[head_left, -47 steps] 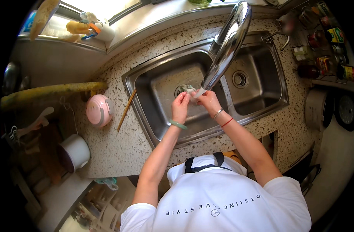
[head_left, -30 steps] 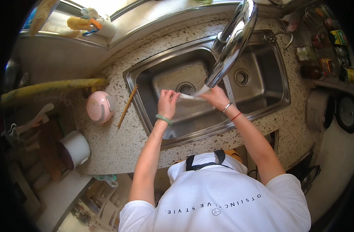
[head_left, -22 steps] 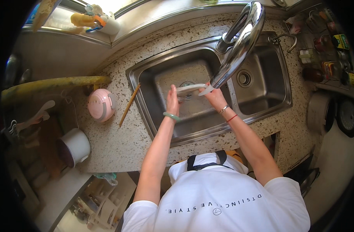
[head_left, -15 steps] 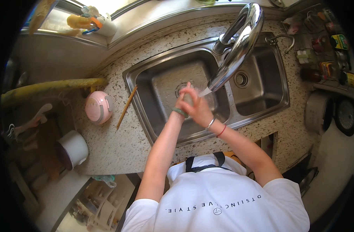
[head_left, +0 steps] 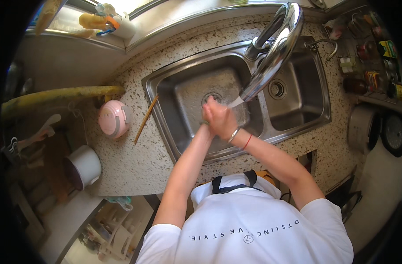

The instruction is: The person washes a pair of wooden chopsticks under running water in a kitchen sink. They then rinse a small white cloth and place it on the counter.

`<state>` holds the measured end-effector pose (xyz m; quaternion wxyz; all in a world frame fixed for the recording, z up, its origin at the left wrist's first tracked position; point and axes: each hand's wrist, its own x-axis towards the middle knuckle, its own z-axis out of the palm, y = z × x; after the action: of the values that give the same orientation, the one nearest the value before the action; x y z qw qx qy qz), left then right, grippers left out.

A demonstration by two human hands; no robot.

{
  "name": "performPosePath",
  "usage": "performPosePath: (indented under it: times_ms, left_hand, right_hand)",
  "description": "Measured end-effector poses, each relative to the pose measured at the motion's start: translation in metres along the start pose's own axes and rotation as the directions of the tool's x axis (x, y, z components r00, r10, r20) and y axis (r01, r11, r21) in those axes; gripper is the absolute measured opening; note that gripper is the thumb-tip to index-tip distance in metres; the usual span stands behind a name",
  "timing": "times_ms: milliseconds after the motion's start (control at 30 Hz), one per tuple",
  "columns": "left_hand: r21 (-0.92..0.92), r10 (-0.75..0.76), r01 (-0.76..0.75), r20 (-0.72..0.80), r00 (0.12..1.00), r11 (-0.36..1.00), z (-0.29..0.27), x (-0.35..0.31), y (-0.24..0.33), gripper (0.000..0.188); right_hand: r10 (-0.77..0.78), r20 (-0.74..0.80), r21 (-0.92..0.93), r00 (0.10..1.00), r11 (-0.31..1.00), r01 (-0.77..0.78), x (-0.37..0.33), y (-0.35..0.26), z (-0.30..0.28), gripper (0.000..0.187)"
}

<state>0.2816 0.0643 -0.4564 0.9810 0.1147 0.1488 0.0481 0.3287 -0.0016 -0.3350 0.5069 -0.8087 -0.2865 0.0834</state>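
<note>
Over the large left basin of a steel sink [head_left: 183,88], my two hands are pressed together. On top, my right hand [head_left: 224,119] is closed around my left hand [head_left: 206,113], near its wrist. Most of my left hand is covered, so its fingers cannot be made out. A chrome faucet [head_left: 271,61] arches in from the far right, and its running water [head_left: 235,103] meets my right hand. The basin's drain [head_left: 212,96] lies just beyond my hands. A silver bracelet [head_left: 234,134] and a red string [head_left: 248,141] circle my right wrist.
A smaller basin [head_left: 297,94] adjoins on the right. Wooden chopsticks [head_left: 146,119] lie against the sink's left rim, beside a pink lidded container [head_left: 114,119]. A white pot [head_left: 84,165] stands farther left. Jars and bottles [head_left: 368,83] fill a rack at right.
My right hand has slid down and closed over my left hand and wrist, covering the green bangle seen before. The water keeps running. The view has shifted slightly.
</note>
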Motion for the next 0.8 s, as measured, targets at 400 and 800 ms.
performPosePath:
  times_ms: [400,800]
  left_hand:
    - [0.335,0.102,0.181,-0.674,0.731,0.925,0.076,0.001,0.014,0.040]
    - [0.536,0.220,0.202,-0.620,0.753,0.820,0.108,0.001,-0.010,0.042]
  right_hand:
    - [0.603,0.347,0.122,0.718,0.730,-0.672,0.021,0.064,-0.033,0.030]
    - [0.425,0.266,0.035,0.865,0.893,-0.449,0.019,0.079,-0.022,0.032]
